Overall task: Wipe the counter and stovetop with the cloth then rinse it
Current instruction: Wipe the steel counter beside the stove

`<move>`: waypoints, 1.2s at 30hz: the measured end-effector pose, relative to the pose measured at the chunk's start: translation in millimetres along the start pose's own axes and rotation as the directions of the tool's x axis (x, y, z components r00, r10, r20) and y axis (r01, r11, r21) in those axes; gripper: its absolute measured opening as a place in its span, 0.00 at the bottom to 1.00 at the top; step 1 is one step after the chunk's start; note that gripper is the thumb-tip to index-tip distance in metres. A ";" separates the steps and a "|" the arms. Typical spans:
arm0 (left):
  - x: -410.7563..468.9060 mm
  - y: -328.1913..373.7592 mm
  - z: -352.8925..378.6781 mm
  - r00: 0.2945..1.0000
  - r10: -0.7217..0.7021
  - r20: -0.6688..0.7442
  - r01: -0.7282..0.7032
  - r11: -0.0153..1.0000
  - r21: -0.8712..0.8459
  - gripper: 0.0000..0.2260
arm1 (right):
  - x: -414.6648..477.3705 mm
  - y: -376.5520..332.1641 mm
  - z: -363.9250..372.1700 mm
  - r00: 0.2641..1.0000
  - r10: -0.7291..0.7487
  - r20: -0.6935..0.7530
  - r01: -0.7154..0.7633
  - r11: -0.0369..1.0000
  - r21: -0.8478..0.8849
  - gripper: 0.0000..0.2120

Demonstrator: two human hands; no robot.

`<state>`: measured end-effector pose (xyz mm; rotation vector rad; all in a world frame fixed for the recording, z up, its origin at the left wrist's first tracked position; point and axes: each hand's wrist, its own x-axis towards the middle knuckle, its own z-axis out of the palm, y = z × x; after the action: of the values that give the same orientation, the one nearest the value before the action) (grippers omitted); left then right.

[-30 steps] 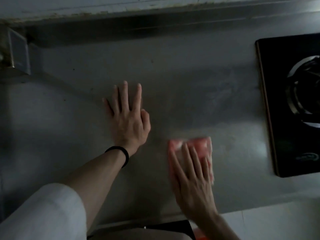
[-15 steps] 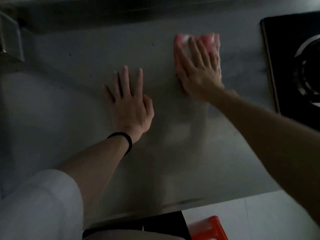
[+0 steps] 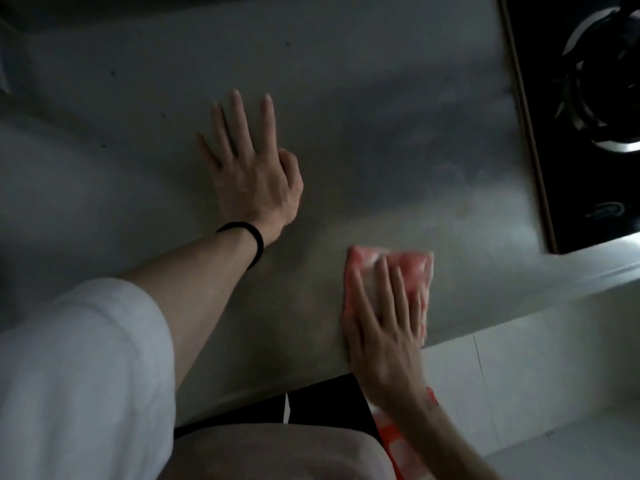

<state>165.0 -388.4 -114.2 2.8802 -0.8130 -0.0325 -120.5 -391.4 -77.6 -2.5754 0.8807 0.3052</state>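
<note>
A folded pink and white cloth point(image 3: 412, 268) lies on the grey counter point(image 3: 381, 116) close to its front edge. My right hand point(image 3: 384, 323) presses flat on the cloth, fingers spread over it and blurred with motion. My left hand point(image 3: 252, 168) rests palm down on the counter to the left of the cloth, fingers apart, holding nothing, with a black band at its wrist. The black glass stovetop point(image 3: 561, 188) with a round burner point(image 3: 609, 84) sits at the right edge of the view, apart from both hands.
The counter's front edge point(image 3: 519, 289) runs diagonally below the cloth, with white tiled floor point(image 3: 536, 382) beyond it. A red and white object point(image 3: 398, 448) shows low beside my right forearm. The room is dim.
My right hand slid the cloth from the front edge up to the back of the counter, then pulled it back to the front edge. My left hand stayed planted.
</note>
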 end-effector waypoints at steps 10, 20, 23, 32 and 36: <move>0.6 -2.4 1.4 1.000 0.003 0.001 -0.003 1.000 -0.023 0.31 | -16.5 -78.5 34.7 0.997 -0.054 0.063 0.053 0.999 0.013 0.31; -0.5 3.8 -9.7 1.000 -0.017 0.000 0.017 1.000 -0.001 0.31 | 10.2 21.9 3.4 0.969 -0.242 0.043 0.242 0.970 -0.012 0.32; -0.4 3.5 -7.8 1.000 -0.015 -0.011 0.015 1.000 0.005 0.31 | 23.9 108.5 -28.5 0.998 -0.062 -0.006 0.062 0.996 -0.065 0.31; 8.4 15.7 -14.0 0.995 -0.061 0.081 0.056 0.997 0.056 0.31 | 34.4 187.8 -73.6 0.993 0.101 -0.061 -0.101 0.995 0.004 0.31; 15.8 56.6 -16.3 0.994 -0.047 0.097 0.047 0.999 0.002 0.30 | 20.8 145.9 -58.7 0.978 -0.202 0.048 0.203 0.979 -0.013 0.32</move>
<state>150.1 -442.1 -89.4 2.9169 -0.7603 -0.1798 -190.9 -533.5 -75.5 -2.6360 0.5948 0.3132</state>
